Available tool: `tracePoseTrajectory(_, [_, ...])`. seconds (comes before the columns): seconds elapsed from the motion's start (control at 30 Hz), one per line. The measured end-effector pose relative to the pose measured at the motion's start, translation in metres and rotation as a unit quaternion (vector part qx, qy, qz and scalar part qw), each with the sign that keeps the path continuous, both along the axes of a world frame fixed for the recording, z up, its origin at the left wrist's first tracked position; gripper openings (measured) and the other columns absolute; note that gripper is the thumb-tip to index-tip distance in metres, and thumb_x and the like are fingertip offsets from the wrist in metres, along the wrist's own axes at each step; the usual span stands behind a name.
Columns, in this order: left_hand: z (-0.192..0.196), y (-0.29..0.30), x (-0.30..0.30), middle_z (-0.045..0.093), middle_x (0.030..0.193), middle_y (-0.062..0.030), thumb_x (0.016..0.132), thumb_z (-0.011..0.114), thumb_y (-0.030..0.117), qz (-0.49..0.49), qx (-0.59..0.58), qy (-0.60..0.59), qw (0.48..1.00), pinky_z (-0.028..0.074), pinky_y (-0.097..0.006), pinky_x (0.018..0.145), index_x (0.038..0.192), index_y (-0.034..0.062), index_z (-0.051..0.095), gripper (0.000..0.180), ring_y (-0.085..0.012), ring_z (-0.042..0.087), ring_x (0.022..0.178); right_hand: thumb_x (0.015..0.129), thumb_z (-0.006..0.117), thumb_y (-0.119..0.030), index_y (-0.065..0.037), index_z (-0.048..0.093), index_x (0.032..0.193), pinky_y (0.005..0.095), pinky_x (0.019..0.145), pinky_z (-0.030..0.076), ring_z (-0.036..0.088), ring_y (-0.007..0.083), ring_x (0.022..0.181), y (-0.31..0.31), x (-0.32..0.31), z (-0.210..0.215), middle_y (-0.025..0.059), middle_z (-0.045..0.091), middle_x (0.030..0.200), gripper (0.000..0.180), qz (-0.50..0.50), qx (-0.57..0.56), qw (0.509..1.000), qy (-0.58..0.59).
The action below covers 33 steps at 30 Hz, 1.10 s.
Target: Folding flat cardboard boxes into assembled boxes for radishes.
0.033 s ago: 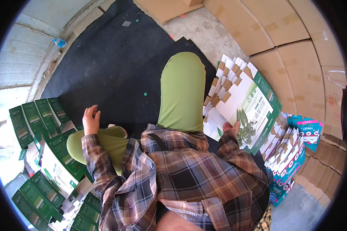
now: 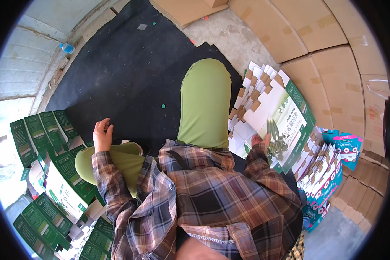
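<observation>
My right hand (image 2: 260, 142) grips the near left edge of a flattened white and green carton (image 2: 266, 106), which has green vegetables printed on it. This carton lies tilted on top of a stack of similar flat cartons (image 2: 239, 126), whose white and brown flaps fan out to the left. Part of the fingers is hidden at the carton's edge. Above my bent left knee, my left hand (image 2: 102, 135) hovers empty, its fingers loosely curled and the thumb apart.
Folded green cartons (image 2: 39, 134) stand in rows at the left. Teal and white flat cartons (image 2: 325, 182) are piled at the right, beside large brown boxes (image 2: 338, 82). Black sheeting (image 2: 117, 73) covers the floor ahead; a blue bottle (image 2: 66, 48) lies by the wall.
The carton under my right hand has shifted slightly, its left edge rising a little with the hand. My left hand has stayed in place.
</observation>
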State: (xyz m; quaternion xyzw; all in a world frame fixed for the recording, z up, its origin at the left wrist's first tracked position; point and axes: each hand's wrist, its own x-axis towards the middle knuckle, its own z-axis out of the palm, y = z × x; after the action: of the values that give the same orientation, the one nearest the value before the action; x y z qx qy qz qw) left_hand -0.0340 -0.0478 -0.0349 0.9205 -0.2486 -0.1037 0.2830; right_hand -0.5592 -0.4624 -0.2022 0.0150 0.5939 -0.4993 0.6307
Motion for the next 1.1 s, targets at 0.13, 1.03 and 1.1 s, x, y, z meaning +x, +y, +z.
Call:
tracePoseTrajectory(0.13, [0.007,-0.003,0.000,0.058,0.087,-0.0061,0.077,0.065,0.002,0.005,-0.009,0.008,1.000,0.049,-0.027,0.066,0.106,0.0049,0.063,0.029,-0.0145,0.058,0.075,0.077,0.069,-0.046,-0.007,0.056,0.096,0.0321,0.070,0.048,0.052,0.0154,0.074,-0.065,0.091,0.073,0.0007,0.053,0.081,0.045,-0.042,-0.031,0.992,0.117])
tracePoseTrajectory(1.03, [0.034,0.057,0.054,0.057,0.112,-0.0107,0.093,0.052,0.031,0.182,-0.671,0.117,0.709,0.045,-0.038,0.091,0.115,0.0027,0.053,0.036,-0.0220,0.055,0.104,0.088,0.052,-0.034,0.002,0.052,0.121,0.0322,0.083,0.050,0.063,0.0233,0.093,-0.001,0.420,0.304,0.0153,0.063,0.108,0.049,0.730,-0.120,0.648,-0.181])
tracePoseTrajectory(1.1, [0.043,0.051,0.052,0.059,0.104,-0.0080,0.092,0.057,0.026,0.205,-0.673,0.149,0.695,0.046,-0.036,0.088,0.108,0.0021,0.054,0.029,-0.0195,0.057,0.097,0.089,0.051,-0.042,0.001,0.053,0.120,0.0326,0.084,0.049,0.062,0.0223,0.093,-0.047,0.445,0.249,0.0127,0.063,0.107,0.053,0.740,-0.219,0.622,-0.131])
